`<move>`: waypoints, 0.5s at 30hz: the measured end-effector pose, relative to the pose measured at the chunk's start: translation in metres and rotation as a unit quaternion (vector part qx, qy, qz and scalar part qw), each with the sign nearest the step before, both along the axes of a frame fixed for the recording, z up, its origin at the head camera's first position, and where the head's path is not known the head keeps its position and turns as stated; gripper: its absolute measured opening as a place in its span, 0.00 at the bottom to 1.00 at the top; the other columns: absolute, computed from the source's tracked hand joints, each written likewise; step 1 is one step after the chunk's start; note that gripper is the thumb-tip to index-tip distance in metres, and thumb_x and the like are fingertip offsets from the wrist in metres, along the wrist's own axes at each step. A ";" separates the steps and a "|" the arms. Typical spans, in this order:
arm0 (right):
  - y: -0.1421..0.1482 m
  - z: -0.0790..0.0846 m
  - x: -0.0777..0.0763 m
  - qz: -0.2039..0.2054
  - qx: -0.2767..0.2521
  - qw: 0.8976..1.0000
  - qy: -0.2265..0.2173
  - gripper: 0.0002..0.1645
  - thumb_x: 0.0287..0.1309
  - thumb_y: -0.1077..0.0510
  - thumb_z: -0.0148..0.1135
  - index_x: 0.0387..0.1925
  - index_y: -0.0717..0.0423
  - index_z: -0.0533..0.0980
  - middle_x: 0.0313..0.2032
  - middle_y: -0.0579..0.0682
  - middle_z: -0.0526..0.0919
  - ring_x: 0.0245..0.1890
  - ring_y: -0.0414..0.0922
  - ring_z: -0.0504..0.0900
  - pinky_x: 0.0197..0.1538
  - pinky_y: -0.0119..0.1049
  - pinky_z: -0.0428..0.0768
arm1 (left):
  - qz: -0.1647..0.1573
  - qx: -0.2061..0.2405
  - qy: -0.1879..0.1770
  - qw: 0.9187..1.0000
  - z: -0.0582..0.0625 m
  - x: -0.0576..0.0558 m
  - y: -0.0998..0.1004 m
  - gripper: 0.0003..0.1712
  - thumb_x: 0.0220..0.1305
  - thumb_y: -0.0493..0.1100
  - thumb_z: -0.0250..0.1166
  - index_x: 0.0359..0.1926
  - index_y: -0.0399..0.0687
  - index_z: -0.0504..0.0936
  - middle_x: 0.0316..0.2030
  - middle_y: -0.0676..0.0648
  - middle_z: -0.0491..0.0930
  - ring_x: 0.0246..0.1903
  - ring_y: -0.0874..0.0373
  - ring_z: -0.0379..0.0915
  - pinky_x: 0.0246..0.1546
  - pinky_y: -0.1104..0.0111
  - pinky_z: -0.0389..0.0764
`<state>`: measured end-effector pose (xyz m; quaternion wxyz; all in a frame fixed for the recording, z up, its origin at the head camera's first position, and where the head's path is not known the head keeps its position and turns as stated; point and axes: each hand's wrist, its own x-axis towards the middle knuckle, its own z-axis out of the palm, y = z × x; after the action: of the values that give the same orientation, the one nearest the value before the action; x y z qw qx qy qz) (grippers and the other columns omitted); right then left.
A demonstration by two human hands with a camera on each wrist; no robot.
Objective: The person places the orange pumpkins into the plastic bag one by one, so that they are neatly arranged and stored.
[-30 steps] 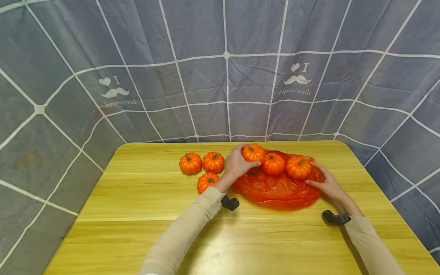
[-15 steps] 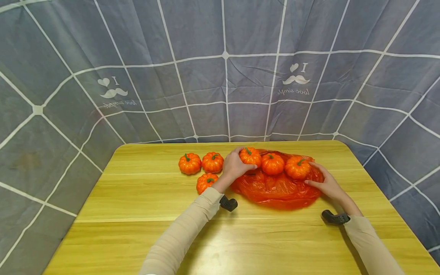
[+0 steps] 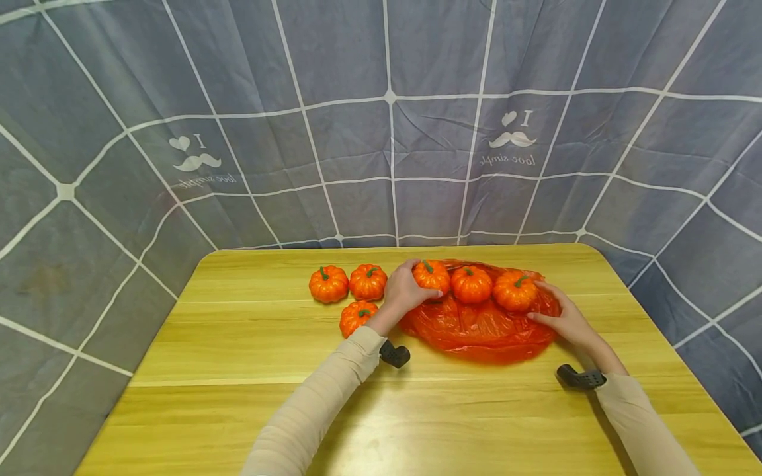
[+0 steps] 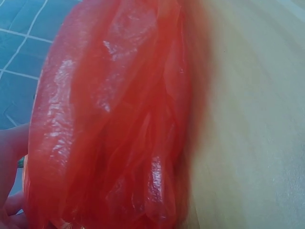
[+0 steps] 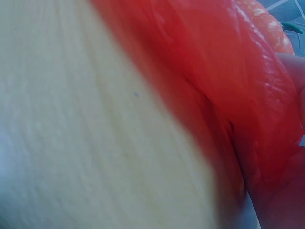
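Observation:
Three small orange pumpkins with green stems sit in a row on a crumpled red plastic bag (image 3: pixel 482 337). My left hand (image 3: pixel 403 289) grips the left pumpkin (image 3: pixel 430 277), thumb on its near side and fingers behind it. Beside that one is the middle pumpkin (image 3: pixel 472 284). On the right, my right hand (image 3: pixel 565 320) holds the side of the right pumpkin (image 3: pixel 514 291), its thumb and fingers spread around it at the bag's edge. Red film (image 4: pixel 105 114) fills much of the left wrist view. In the right wrist view, the bag (image 5: pixel 228 62) partly covers the pumpkin (image 5: pixel 262 19).
Left of the bag, two more pumpkins stand side by side, a left one (image 3: pixel 329 284) and a right one (image 3: pixel 368 282). A nearer pumpkin (image 3: pixel 356 318) is partly hidden by my left forearm. A grey checked curtain (image 3: pixel 357 145) hangs behind the wooden table (image 3: pixel 238 344).
My left hand has brought its pumpkin slightly down and to the left, into line with the other two on the bag. The right hand has stayed in place.

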<state>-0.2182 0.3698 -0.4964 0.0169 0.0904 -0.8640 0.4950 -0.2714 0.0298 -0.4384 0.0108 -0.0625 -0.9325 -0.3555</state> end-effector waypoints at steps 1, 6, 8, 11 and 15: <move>0.000 0.000 0.000 0.000 -0.001 1.000 0.001 0.44 0.56 0.64 0.65 0.69 0.66 0.54 0.68 0.71 0.54 0.67 0.69 0.50 0.63 0.16 0.54 | 0.000 -0.001 -0.002 1.000 -0.001 0.000 0.000 0.47 0.40 0.56 0.79 0.63 0.50 0.72 0.56 0.46 0.79 0.55 0.49 0.75 0.52 0.61 0.77; 0.000 -0.002 0.000 0.001 -0.007 1.000 0.008 0.44 0.56 0.64 0.65 0.69 0.67 0.55 0.68 0.72 0.54 0.67 0.70 0.50 0.52 0.07 0.52 | -0.001 -0.012 -0.004 1.000 -0.003 0.000 0.000 0.47 0.39 0.57 0.79 0.63 0.53 0.73 0.54 0.47 0.80 0.53 0.49 0.76 0.49 0.61 0.78; 0.000 -0.002 0.000 0.001 -0.008 1.000 0.008 0.44 0.55 0.64 0.65 0.69 0.67 0.55 0.68 0.72 0.54 0.67 0.69 0.49 0.53 0.07 0.52 | -0.001 -0.015 -0.002 1.000 -0.004 0.000 0.000 0.47 0.39 0.58 0.79 0.62 0.54 0.73 0.54 0.47 0.81 0.52 0.49 0.77 0.49 0.60 0.77; 0.000 -0.001 0.000 -0.001 -0.007 1.000 0.002 0.44 0.56 0.64 0.65 0.69 0.66 0.54 0.68 0.71 0.54 0.68 0.69 0.49 0.58 0.11 0.52 | 0.001 -0.018 0.000 1.000 -0.005 0.001 0.000 0.47 0.38 0.58 0.79 0.62 0.54 0.72 0.53 0.48 0.81 0.52 0.49 0.77 0.48 0.61 0.77; -0.001 0.000 0.001 -0.006 -0.003 1.000 -0.003 0.45 0.56 0.63 0.65 0.70 0.65 0.54 0.69 0.70 0.54 0.68 0.68 0.49 0.65 0.21 0.53 | 0.008 -0.025 -0.001 1.000 -0.007 0.001 0.000 0.47 0.38 0.59 0.79 0.60 0.53 0.72 0.53 0.48 0.82 0.52 0.49 0.77 0.48 0.62 0.76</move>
<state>-0.2168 0.3689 -0.4966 0.0173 0.0833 -0.8631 0.4978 -0.2702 0.0295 -0.4452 0.0114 -0.0550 -0.9415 -0.3324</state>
